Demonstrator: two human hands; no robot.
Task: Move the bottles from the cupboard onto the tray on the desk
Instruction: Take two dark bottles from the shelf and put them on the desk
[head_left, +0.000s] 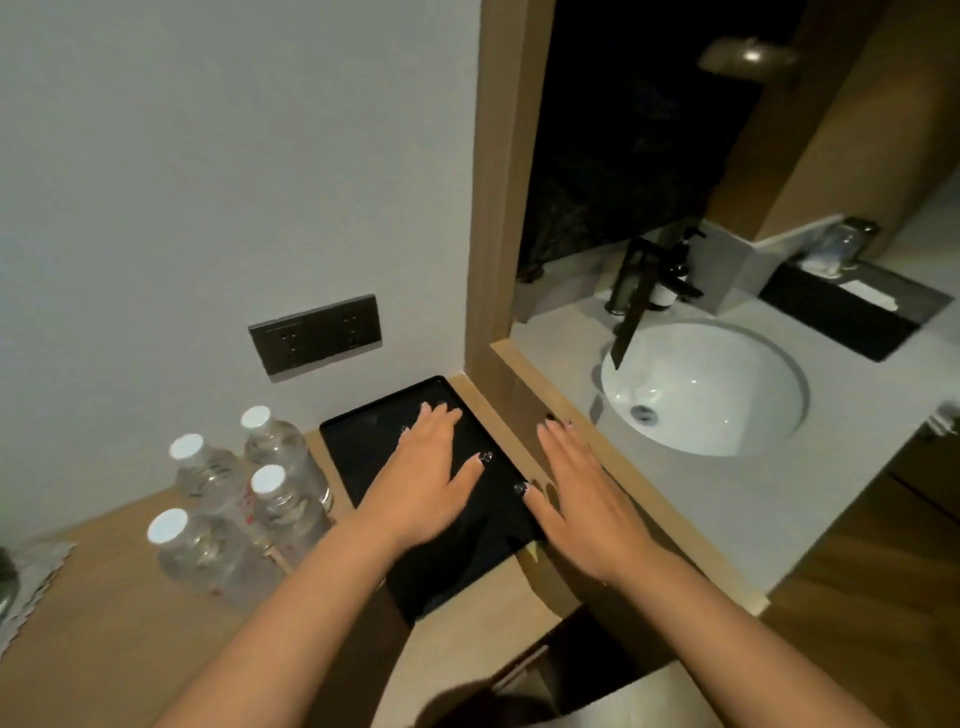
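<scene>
With both hands flat and fingers released, the left hand (434, 467) over the empty black tray (358, 441), the four bottles (239, 499) (standing just beside it on the counter (114, 639)) are best gripped at the body and set upright inside the rim.

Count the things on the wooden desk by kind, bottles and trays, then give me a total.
Clear water bottles with white caps: 4
Black tray: 1
Total: 5
</scene>
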